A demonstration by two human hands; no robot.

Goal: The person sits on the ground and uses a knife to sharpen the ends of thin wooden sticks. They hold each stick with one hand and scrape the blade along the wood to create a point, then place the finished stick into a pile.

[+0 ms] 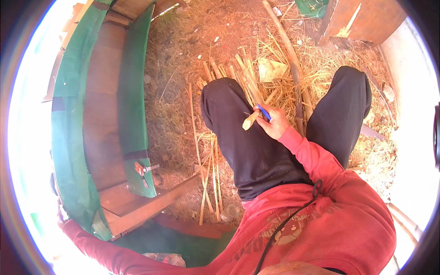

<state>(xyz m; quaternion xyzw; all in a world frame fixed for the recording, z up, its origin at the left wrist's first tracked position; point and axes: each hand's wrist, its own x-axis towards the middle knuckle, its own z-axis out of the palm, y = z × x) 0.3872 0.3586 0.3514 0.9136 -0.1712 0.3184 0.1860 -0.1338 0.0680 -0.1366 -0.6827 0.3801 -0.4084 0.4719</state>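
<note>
Over my right knee, my right hand (276,124) is closed around a pale wooden stick (250,120), whose blunt end juts out past the fingers. A slim blue object (263,111) lies in the same grip; its kind is not plain. Just beyond the hand, a bundle of split pale sticks (245,75) lies on the ground against my leg. My left arm (98,250) stretches out to the far left. At its end my left hand (60,216) is beside a green-covered wooden frame (75,146), its fingers lost in glare.
A red-and-metal tool (144,172) rests on the frame's green panel. Long thin strips (215,178) lie on the dirt, and a thick pole (293,59) lies ahead amid straw. A brown wooden box (362,20) stands far right, near a pale wall (410,91).
</note>
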